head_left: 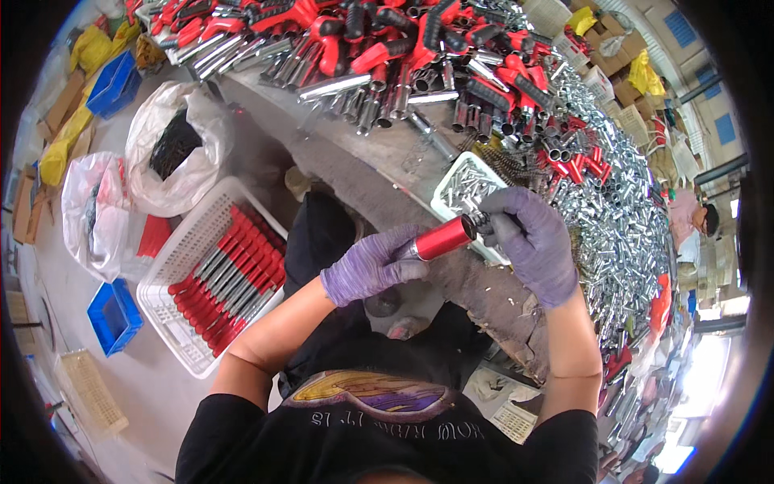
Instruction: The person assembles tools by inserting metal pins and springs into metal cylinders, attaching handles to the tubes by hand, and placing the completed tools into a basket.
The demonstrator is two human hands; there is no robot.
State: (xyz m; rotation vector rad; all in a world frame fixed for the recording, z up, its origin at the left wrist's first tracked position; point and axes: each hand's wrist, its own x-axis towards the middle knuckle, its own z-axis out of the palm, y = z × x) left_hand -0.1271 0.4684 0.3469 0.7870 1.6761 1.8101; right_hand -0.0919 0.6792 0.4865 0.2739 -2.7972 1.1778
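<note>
"Where's the red tube [445,239]?"
"Grasped in the left hand's [367,268] fingers, its long axis running rightward from them to the right hand [532,240]."
"Those fingers?"
"Curled at its right end; whether they pinch anything, I can't tell."

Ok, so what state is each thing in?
Left grip: gloved, closed on the red tube
Right grip: gloved, curled at the tube's dark end
Red tube: held, tilted
Pale basket: open, holding metal pieces
White crate: open, holding red-and-silver pieces
Larger sack: mouth open
Lower blue bin: open
Red-black handles: heaped
</note>
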